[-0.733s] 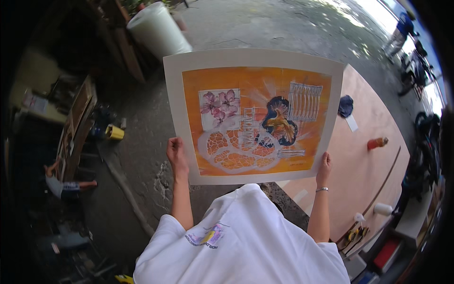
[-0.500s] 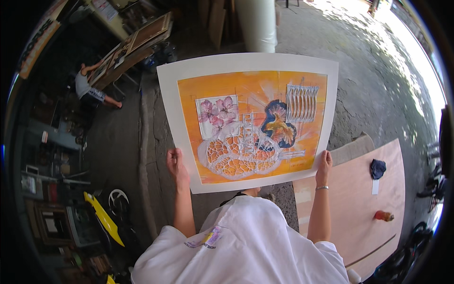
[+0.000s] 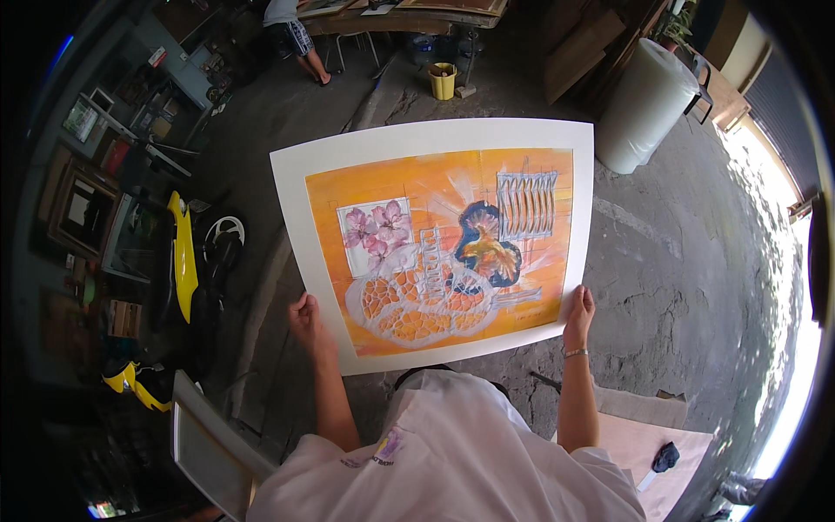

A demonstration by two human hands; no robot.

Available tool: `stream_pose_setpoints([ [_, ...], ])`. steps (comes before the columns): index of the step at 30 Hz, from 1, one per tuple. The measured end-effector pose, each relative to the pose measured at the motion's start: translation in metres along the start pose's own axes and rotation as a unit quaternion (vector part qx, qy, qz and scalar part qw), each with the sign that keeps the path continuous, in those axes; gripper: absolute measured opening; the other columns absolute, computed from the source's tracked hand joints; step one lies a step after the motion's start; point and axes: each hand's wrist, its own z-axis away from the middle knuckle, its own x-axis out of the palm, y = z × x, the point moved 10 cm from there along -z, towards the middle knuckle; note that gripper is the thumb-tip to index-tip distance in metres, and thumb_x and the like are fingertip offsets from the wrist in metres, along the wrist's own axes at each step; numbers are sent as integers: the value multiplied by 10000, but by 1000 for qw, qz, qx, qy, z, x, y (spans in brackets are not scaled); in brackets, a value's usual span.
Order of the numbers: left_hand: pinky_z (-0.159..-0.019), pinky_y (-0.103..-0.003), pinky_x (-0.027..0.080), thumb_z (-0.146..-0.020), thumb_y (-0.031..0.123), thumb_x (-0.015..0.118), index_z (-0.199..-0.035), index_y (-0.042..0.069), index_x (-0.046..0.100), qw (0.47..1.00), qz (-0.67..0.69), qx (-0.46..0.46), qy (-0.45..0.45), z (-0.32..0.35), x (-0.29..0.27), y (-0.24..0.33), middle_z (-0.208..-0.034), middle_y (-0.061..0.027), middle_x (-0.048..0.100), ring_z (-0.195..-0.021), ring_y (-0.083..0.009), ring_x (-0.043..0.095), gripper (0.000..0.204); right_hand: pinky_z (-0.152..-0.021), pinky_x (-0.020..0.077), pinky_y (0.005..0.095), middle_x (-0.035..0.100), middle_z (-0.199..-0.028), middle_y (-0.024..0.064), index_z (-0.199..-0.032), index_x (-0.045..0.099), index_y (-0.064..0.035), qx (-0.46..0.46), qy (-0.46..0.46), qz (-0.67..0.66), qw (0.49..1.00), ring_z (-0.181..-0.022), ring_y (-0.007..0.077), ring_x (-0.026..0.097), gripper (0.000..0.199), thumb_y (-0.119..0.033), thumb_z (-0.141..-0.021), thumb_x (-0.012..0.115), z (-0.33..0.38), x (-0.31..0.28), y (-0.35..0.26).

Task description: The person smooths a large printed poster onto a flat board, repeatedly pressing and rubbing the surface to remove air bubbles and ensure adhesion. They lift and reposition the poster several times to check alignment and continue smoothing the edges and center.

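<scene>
Between my hands I hold up a matted painting [image 3: 444, 252], orange with pink flowers, a lacy white shape and a dark blue and gold form, set in a wide white mat border. My left hand [image 3: 311, 329] grips the lower part of its left edge. At the lower right edge, my right hand [image 3: 579, 315] has closed on the border, with a bracelet [image 3: 576, 352] at that wrist. The painting tilts slightly, its right side a little higher. Fingers behind the mat are hidden.
A plywood board [image 3: 670, 448] with a dark cloth [image 3: 666, 457] lies at lower right. Yellow-and-black motorbikes [image 3: 184, 261] stand at left. Ahead are a yellow bucket [image 3: 443, 83], a large roll of wrap [image 3: 648, 104], and another person [image 3: 296, 39] by a workbench. A framed panel [image 3: 213, 444] leans at lower left.
My view has turned to the left, bringing the yellow bucket and framed panel into sight. I still hold the painting in both hands; the plywood board has slipped lower in the view.
</scene>
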Motion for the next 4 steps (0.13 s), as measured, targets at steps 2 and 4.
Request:
stream_pose_setpoints([
  [2,-905,-275,456,-1003,131,691,-1142,49,619,1000,10,-11,9,13,12,-19,-1023,-29,632,-981,-94,579,177,-653,439,220,597,-826,-75,-907,637,-86,-8,-29,19,999,-738,20,512,273,-278,-1088,567,-22,-7,-8],
  [4,-905,-274,457,-1002,130,691,-1153,56,624,1000,-9,-8,23,16,0,-26,-1038,-33,641,-989,-94,585,181,-667,457,227,604,-834,-70,-912,639,-83,-6,-46,26,999,-754,29,530,269,-274,-1088,570,-30,-13,-8],
])
